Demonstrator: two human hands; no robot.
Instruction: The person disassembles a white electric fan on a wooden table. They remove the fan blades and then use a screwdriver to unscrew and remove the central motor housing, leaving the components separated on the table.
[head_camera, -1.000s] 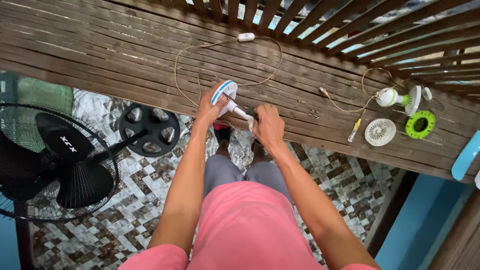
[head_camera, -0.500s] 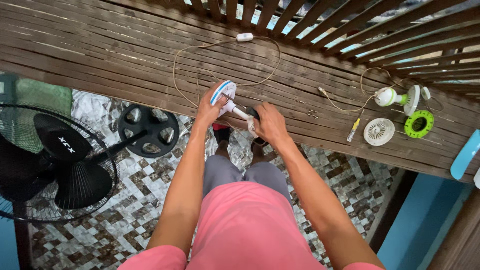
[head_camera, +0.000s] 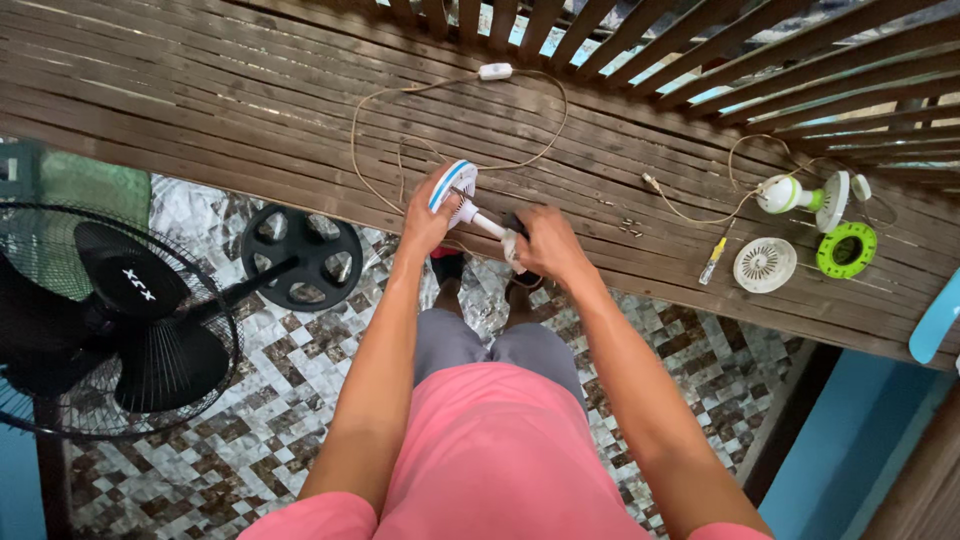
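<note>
Wooden slats made up the table (head_camera: 200, 110), and a small white fan with a blue rim (head_camera: 455, 190) was held above its near edge by both hands. The left hand (head_camera: 428, 215) was wrapped around the round head of the small fan, fingers closed against its back. The right hand (head_camera: 545, 245) was closed around the white handle end of the same fan, with something dark pressed under the palm that could not be made out. A thin beige cord (head_camera: 380, 130) was seen looping from the fan across the slats to a white inline switch (head_camera: 495, 71) near the far railing.

Well apart, to the right on the table, a second small fan in white and green (head_camera: 800, 195) was laid on its side, with its own cord curled behind it. Just beside it a round white grille (head_camera: 765, 265) and a green ring (head_camera: 846, 249) were laid flat, close to each other. A small screwdriver with a yellow handle (head_camera: 711, 260) was placed near the grille, on its left.

Below the table edge, on the patterned tile floor (head_camera: 250, 440), a large black standing fan (head_camera: 110, 320) was seen lying tilted, its round base (head_camera: 302, 257) turned toward the table. Grey shorts and a pink shirt were seen at the bottom of the view.
</note>
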